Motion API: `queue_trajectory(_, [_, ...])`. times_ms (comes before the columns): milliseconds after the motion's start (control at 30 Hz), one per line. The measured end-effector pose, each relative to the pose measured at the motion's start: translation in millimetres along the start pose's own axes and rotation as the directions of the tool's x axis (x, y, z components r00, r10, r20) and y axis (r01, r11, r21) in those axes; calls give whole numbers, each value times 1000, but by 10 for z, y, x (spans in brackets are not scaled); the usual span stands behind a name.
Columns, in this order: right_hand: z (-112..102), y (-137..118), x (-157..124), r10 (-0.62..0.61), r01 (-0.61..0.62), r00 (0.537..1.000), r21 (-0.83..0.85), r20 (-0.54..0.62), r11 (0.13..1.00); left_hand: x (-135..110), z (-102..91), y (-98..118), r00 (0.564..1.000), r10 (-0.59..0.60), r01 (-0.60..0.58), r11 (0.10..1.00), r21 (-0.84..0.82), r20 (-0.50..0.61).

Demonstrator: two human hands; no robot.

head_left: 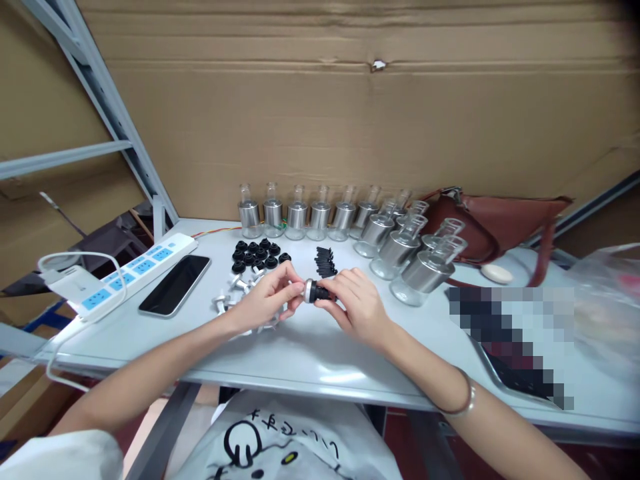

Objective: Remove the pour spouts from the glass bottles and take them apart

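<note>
At the middle of the table, a bottle stopper (312, 291) with a silver cap and a black ribbed body lies sideways between my hands. My left hand (273, 297) pinches its silver end with thumb and fingers. My right hand (357, 300) is closed round the black end, which its fingers partly hide. Just left of my left hand are several silver spout parts (240, 283), some covered by the hand. Behind them sits a cluster of black ribbed stoppers (255, 253). Thin black tubes (325, 260) lie in a row beyond my right hand.
Glass bottles with metal sleeves (320, 217) line the back and curve down the right side. A phone (175, 285) and a power strip (135, 270) lie left. At right are a brown bag (510, 217), a white round object (497, 273) and a plastic bag (607, 313).
</note>
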State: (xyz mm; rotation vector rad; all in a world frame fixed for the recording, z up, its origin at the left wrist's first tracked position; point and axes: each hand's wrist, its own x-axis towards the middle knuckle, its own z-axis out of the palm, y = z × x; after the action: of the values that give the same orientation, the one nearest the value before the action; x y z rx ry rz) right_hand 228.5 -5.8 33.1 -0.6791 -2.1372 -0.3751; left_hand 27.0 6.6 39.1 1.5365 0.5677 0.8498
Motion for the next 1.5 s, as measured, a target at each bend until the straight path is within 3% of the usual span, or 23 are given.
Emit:
queue_trajectory(67, [0, -40, 8, 153, -160, 985, 104, 77, 982, -19, -13, -17, 994, 107, -105, 974, 199, -1])
queue_trajectory(100, [-7, -60, 19, 246, -273, 957, 190, 153, 943, -25, -25, -26, 985, 169, -167, 935, 312, 21])
queue_trajectory(167, [-23, -95, 49, 408, -525, 843, 367, 350, 768, -29, -56, -43, 946, 303, -316, 786, 532, 114])
queue_trajectory(233, [-28, -111, 79, 479, -713, 701, 491, 529, 501, -22, -95, -58, 877, 408, -462, 566, 683, 255])
queue_trajectory(300, [-16, -110, 99, 484, -805, 584, 541, 652, 243, -11, -133, -70, 798, 462, -561, 337, 756, 386])
queue_trajectory(367, [0, -99, 107, 452, -847, 497, 528, 741, 65, 1, -167, -81, 735, 486, -607, 160, 779, 472])
queue_trajectory(433, [7, -87, 107, 435, -852, 467, 524, 770, -13, 14, -195, -90, 716, 491, -609, 91, 788, 497])
queue_trajectory(467, [4, -82, 107, 442, -837, 484, 547, 755, -19, 20, -206, -92, 729, 483, -598, 104, 795, 485])
queue_trajectory(600, [-29, -69, 104, 483, -738, 624, 667, 615, 103, 43, -221, -84, 847, 422, -476, 331, 815, 324])
queue_trajectory(700, [-32, -65, 88, 485, -687, 694, 691, 532, 226, 48, -206, -70, 899, 397, -377, 489, 787, 184])
queue_trajectory(767, [-20, -64, 66, 496, -662, 722, 690, 482, 292, 44, -194, -60, 912, 395, -323, 526, 787, 110])
queue_trajectory(900, [-9, -60, 21, 520, -631, 761, 630, 388, 453, 33, -180, -43, 912, 407, -275, 515, 812, 51])
queue_trajectory(1033, [-47, -42, 10, 460, -524, 849, 525, 260, 671, 21, -151, -30, 918, 397, -243, 539, 806, 11])
queue_trajectory(1100, [-65, -20, 20, 366, -402, 915, 473, 170, 784, 15, -124, -19, 940, 340, -196, 611, 767, -31])
queue_trajectory(1167, [-75, 10, 31, 241, -250, 968, 408, 75, 878, 11, -101, -4, 979, 194, -108, 758, 643, -64])
queue_trajectory(1233, [-77, 43, 35, 107, -99, 994, 306, -8, 947, 16, -101, 13, 1000, 5, 9, 906, 424, -31])
queue_trajectory(1300, [-78, 64, 28, -13, 24, 998, 186, -58, 982, 31, -129, 24, 988, -138, 122, 974, 193, 74])
queue_trajectory(1400, [-95, 63, 13, -126, 129, 990, 49, -69, 990, 59, -199, 22, 948, -239, 243, 970, 7, 211])
queue_trajectory(1500, [-121, 35, 11, -188, 185, 980, -48, -64, 982, 76, -247, 7, 931, -274, 293, 955, -45, 241])
